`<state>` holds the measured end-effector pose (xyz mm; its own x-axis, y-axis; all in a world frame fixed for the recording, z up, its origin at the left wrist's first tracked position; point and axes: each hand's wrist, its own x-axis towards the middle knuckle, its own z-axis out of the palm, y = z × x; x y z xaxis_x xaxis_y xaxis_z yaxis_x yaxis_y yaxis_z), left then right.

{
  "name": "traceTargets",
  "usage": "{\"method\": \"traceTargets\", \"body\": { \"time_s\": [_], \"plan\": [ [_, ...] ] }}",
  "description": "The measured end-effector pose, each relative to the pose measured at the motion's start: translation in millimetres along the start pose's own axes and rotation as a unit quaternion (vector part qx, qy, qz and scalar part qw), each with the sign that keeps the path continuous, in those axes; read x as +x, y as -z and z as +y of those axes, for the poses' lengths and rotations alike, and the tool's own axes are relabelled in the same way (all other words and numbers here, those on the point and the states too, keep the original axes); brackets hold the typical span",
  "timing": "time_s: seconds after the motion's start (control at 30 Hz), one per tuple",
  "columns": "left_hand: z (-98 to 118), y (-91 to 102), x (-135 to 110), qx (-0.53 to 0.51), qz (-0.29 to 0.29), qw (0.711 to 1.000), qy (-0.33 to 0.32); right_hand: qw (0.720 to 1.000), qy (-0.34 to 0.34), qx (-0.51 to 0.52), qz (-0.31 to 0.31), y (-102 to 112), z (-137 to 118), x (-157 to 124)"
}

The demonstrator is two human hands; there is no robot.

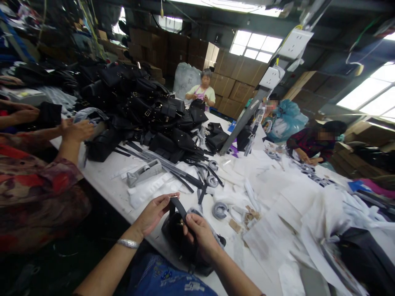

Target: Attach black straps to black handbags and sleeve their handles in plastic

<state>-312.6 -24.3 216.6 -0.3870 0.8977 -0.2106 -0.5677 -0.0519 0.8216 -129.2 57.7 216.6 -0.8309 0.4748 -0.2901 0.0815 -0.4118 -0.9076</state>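
My left hand [153,214] pinches the end of a black strap [179,207] near its small metal fitting. My right hand [200,235] is closed on the same strap lower down, fingers curled round it. Under both hands a black handbag [185,246] rests at the near edge of the white table [105,176]. A silver bracelet sits on my left wrist.
A big heap of black handbags [145,107] fills the table's far left, with loose black straps [173,166] and a grey tape dispenser [144,171] beside it. White paper sheets [277,205] and tape rolls [219,210] spread right. A co-worker's hands [75,130] work at left; other people sit beyond.
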Motion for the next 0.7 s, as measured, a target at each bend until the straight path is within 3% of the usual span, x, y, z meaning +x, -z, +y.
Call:
{"method": "traceTargets", "body": {
  "time_s": [0.2,0.5,0.7],
  "plan": [
    [-2.7,1.8,-2.2,-0.044,-0.031,0.998,0.041,0.998,-0.034,-0.045,0.015,6.8,8.6,3.9],
    [-1.2,14.1,7.4,-0.007,-0.032,0.999,0.032,1.000,0.012,-0.005,-0.013,3.5,11.3,-0.3],
    [3.4,13.3,10.0,0.021,-0.037,0.999,0.032,0.996,-0.023,0.060,-0.058,17.2,3.2,10.8]
  ]
}}
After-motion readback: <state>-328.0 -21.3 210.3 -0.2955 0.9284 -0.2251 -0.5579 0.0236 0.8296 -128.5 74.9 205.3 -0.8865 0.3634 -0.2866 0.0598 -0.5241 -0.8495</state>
